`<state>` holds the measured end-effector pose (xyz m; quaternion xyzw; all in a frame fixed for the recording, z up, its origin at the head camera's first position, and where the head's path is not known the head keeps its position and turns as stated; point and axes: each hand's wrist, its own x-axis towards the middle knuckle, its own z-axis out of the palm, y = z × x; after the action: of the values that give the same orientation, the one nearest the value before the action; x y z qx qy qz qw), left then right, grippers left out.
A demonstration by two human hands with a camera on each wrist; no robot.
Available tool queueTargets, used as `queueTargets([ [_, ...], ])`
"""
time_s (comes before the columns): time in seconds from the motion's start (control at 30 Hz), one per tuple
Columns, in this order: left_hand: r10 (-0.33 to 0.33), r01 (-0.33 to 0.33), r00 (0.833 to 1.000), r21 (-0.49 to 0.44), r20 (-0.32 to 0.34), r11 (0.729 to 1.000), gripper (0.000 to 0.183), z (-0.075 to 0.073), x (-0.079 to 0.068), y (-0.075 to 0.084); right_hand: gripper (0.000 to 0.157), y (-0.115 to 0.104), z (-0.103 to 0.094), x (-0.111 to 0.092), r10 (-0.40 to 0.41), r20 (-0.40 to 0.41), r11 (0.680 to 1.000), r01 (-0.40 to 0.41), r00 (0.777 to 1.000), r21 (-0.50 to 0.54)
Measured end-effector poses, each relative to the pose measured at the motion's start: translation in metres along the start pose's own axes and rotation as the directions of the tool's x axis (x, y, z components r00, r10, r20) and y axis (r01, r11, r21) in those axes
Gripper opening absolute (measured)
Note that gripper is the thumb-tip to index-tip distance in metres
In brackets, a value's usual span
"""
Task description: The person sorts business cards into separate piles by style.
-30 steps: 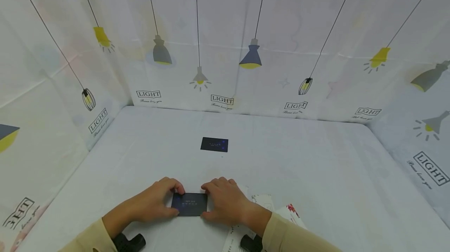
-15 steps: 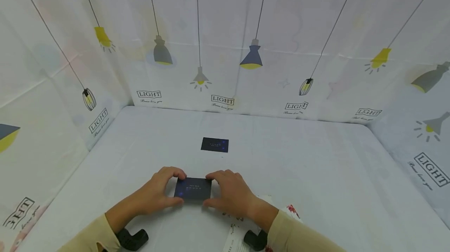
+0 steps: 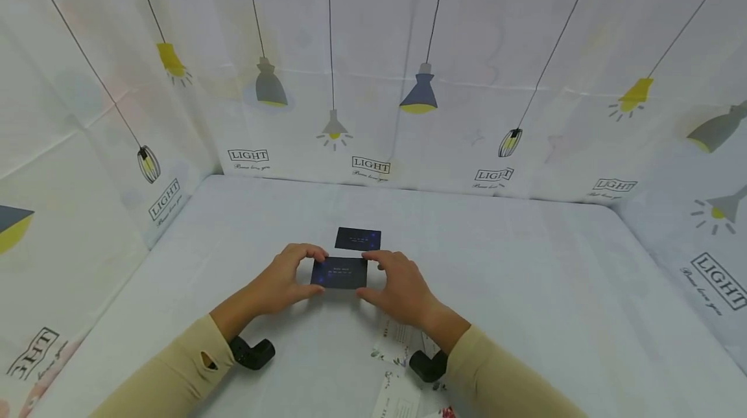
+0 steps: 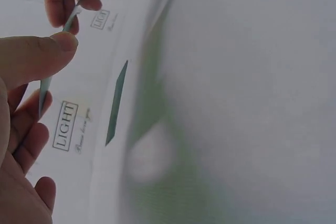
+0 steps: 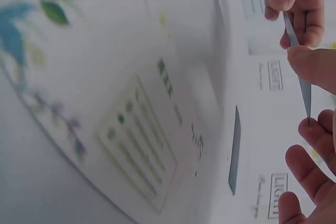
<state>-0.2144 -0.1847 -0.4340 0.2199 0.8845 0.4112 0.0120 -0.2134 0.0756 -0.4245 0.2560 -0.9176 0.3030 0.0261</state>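
Both hands hold a dark blue card (image 3: 340,273) above the white table, one at each short side. My left hand (image 3: 279,283) pinches its left end between thumb and fingers. On the right end, my right hand (image 3: 404,288) does the same. The left wrist view shows the held card (image 4: 45,85) almost edge-on, raised off the surface. A second dark card (image 3: 357,238) lies flat just beyond the held one, with a narrow strip of table between them in the head view. In the right wrist view that flat card (image 5: 234,150) appears as a thin sliver.
White cards with floral print (image 3: 398,398) lie beneath and in front of my right forearm, partly hidden. Black wrist-worn devices (image 3: 252,353) sit under both wrists. A fabric backdrop printed with lamps (image 3: 373,113) rises behind and beside the table.
Both hands have carried the dark card forward and slightly right, from near the table's front toward the flat card. More of the white cards shows now. The flat card has stayed put.
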Motion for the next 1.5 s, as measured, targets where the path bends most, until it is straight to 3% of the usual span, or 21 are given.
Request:
queueTargets([
  [0.2,0.015,-0.013,1.0,-0.079,0.019,0.997,0.035,-0.001,0.026,-0.005,0.061,0.015,-0.005,0.014,0.067,-0.023,0.997,-0.066,0.998,0.027],
  [0.3,0.015,-0.014,1.0,-0.067,0.021,0.998,0.034,0.001,0.037,-0.01,0.06,0.021,-0.006,0.021,0.071,-0.032,0.997,-0.07,0.997,0.032],
  [0.8,-0.147,0.154,0.986,-0.089,0.083,0.984,0.053,0.006,0.081,-0.032,0.059,0.049,-0.003,0.05,0.197,0.032,0.977,-0.2,0.98,0.081],
  [1.1,-0.246,0.251,0.967,-0.088,0.069,0.964,0.05,0.013,0.093,-0.041,0.059,0.059,0.007,0.059,0.261,0.087,0.961,-0.267,0.961,0.077],
  [1.5,-0.246,0.249,0.967,-0.029,0.07,0.968,0.05,0.017,0.103,-0.042,0.055,0.061,0.003,0.069,0.281,0.115,0.957,-0.288,0.953,0.042],
])
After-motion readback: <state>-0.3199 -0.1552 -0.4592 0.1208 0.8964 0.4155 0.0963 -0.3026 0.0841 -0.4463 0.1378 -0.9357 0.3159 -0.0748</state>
